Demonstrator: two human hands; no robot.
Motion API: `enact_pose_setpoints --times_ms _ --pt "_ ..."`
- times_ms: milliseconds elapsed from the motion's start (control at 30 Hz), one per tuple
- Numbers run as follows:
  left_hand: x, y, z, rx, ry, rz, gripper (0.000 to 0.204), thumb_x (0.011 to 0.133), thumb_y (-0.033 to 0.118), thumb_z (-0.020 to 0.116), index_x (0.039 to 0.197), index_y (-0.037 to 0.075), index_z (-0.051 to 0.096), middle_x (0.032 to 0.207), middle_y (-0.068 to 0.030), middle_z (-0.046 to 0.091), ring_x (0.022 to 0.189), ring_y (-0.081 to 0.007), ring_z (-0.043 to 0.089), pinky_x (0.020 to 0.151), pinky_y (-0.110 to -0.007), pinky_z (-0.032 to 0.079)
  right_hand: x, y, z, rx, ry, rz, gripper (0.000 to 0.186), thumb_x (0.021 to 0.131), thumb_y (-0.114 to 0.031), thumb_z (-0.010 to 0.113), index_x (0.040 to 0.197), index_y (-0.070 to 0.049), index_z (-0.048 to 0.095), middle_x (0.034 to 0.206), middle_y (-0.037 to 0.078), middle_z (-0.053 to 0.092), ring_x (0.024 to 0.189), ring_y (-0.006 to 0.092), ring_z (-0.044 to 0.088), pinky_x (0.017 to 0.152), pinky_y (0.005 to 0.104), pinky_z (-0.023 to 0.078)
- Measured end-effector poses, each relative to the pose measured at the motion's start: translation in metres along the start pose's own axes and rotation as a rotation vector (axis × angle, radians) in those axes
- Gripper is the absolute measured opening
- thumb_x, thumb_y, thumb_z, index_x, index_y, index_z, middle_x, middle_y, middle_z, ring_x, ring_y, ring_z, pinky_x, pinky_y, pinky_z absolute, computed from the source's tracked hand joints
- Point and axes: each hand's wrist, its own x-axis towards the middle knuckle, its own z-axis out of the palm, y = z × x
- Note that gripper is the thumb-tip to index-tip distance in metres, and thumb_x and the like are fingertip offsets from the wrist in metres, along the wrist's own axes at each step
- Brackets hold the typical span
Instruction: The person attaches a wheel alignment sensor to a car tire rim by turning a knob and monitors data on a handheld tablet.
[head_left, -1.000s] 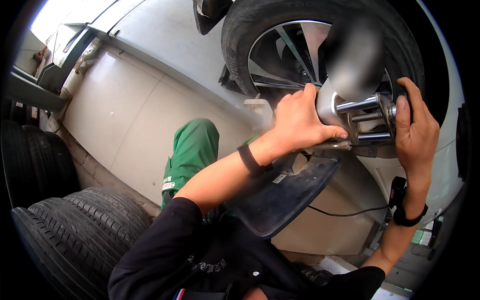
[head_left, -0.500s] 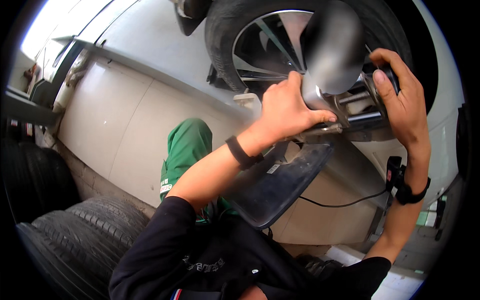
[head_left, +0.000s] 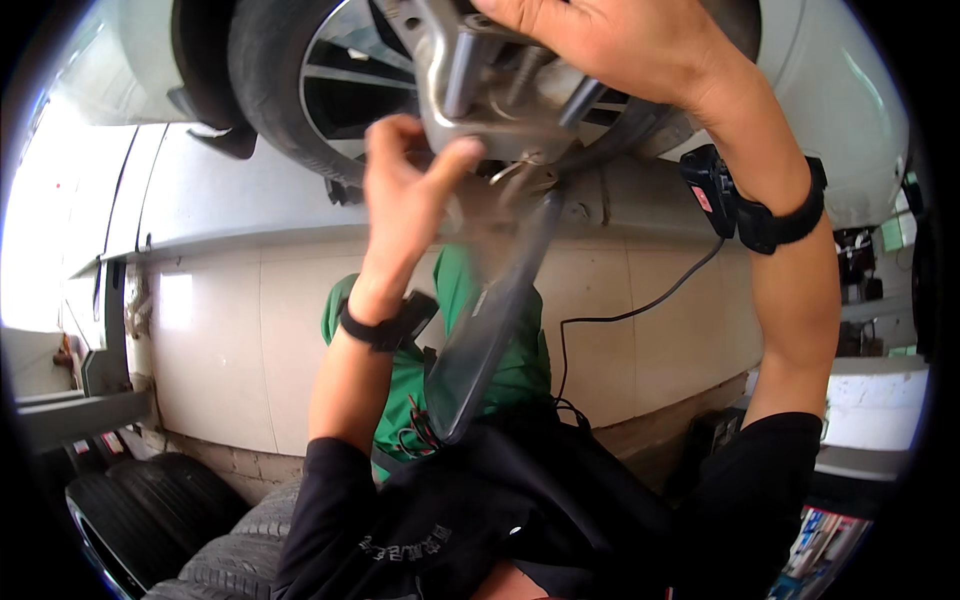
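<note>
A metal wheel clamp (head_left: 445,75) with parallel rods and a spring sits in front of a car wheel (head_left: 275,90), near the top edge. From its lower end a dark flat board (head_left: 490,325) hangs down toward my lap, seen nearly edge-on. My left hand (head_left: 405,195) is at the clamp's lower left corner, thumb and fingers bent around its edge, a little blurred. My right hand (head_left: 640,50) grips the clamp's upper right side; its fingertips run partly out of view. Whether the clamp touches the wheel's rim is hidden.
A pale car body (head_left: 200,195) stretches behind the wheel. Loose tyres (head_left: 160,510) lie at lower left. A black cable (head_left: 640,312) runs from the device on my right wrist (head_left: 745,200) down to my waist. My green-trousered legs (head_left: 510,340) are below the board.
The clamp has turned, and the board has swung from a slanted, broad-faced position to nearly edge-on. My left hand has shifted down to the clamp's lower corner. My view has turned too.
</note>
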Motion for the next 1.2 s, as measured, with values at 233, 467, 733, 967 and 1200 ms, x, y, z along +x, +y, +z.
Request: enact_pose_setpoints --times_ms 233,467,733,967,1200 --pt "-0.076 -0.193 -0.064 -0.799 0.459 -0.78 0.035 0.103 0.04 0.058 0.083 0.011 0.052 0.086 -0.0081 0.067 0.078 -0.021 0.061 0.077 -0.032 0.05 -0.01 0.012 0.013 0.049 0.245 -0.164 0.017 0.09 -0.013 0.065 0.083 0.002 0.065 0.076 0.02 0.067 0.071 0.0385 0.069 0.068 0.0472 0.057" --pt "-0.092 -0.241 -0.024 -0.835 0.523 -1.191 0.036 0.1 0.041 0.05 0.093 0.006 0.052 0.099 -0.015 0.067 0.092 -0.0288 0.062 0.088 -0.04 0.051 -0.022 0.026 0.008 0.136 0.322 -0.248 0.015 0.081 -0.008 0.06 0.072 0.003 0.066 0.067 0.026 0.066 0.06 0.0406 0.067 0.061 0.048 0.058" --pt "-0.057 -0.233 -0.017 -0.805 0.424 -1.033 0.034 0.1 0.037 0.046 0.105 0.004 0.054 0.11 -0.0155 0.066 0.102 -0.0314 0.061 0.094 -0.044 0.05 -0.025 0.025 0.004 0.138 0.386 -0.235 0.017 0.085 -0.009 0.061 0.074 0.003 0.065 0.069 0.025 0.066 0.063 0.0401 0.068 0.062 0.0474 0.058" --pt "-0.045 -0.227 -0.017 -0.796 0.417 -0.98 0.036 0.101 0.033 0.042 0.116 0.003 0.055 0.119 -0.0159 0.065 0.111 -0.0336 0.06 0.1 -0.047 0.049 -0.024 0.026 0.003 0.125 0.37 -0.196 0.018 0.088 -0.011 0.061 0.076 0.002 0.064 0.071 0.024 0.066 0.065 0.0397 0.069 0.064 0.0468 0.059" --pt "-0.036 -0.228 0.021 -0.87 0.4 -0.965 0.041 0.101 0.029 0.038 0.126 0.002 0.057 0.129 -0.0164 0.064 0.12 -0.0358 0.06 0.105 -0.05 0.048 -0.025 0.016 -0.003 0.088 0.228 -0.144 0.02 0.092 -0.013 0.061 0.078 0.001 0.063 0.074 0.022 0.067 0.068 0.0392 0.069 0.065 0.0462 0.059"
